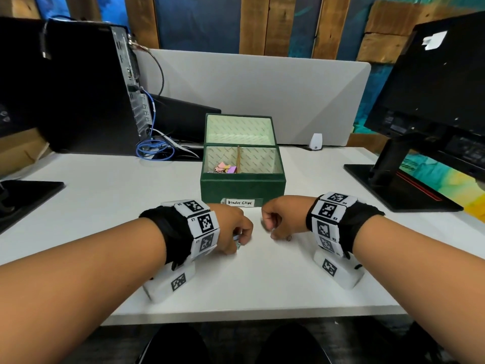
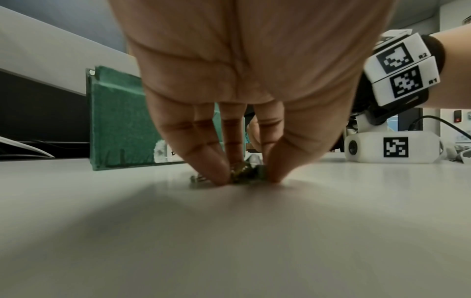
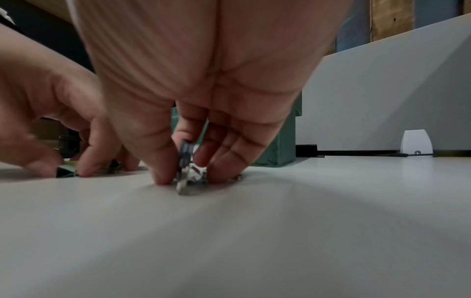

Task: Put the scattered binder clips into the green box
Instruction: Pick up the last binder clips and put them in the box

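Note:
The green box point(image 1: 242, 186) stands open on the white desk, labelled "Binder Clips", with several pink and purple clips point(image 1: 225, 168) in its left compartment. Just in front of it, both hands are down on the desk. My left hand point(image 1: 240, 239) pinches a green binder clip point(image 2: 248, 173) between thumb and fingers against the desktop. My right hand point(image 1: 273, 229) pinches a blue binder clip point(image 3: 185, 159) the same way, and more small clips point(image 3: 197, 174) lie under its fingers. In the head view the clips are mostly hidden by the hands.
A black computer tower point(image 1: 86, 88) with blue cables point(image 1: 154, 148) stands at the back left. A monitor point(image 1: 430, 101) on a stand is at the right. A grey divider panel point(image 1: 262, 95) runs behind the box. The desk's front edge point(image 1: 236, 315) is near my forearms.

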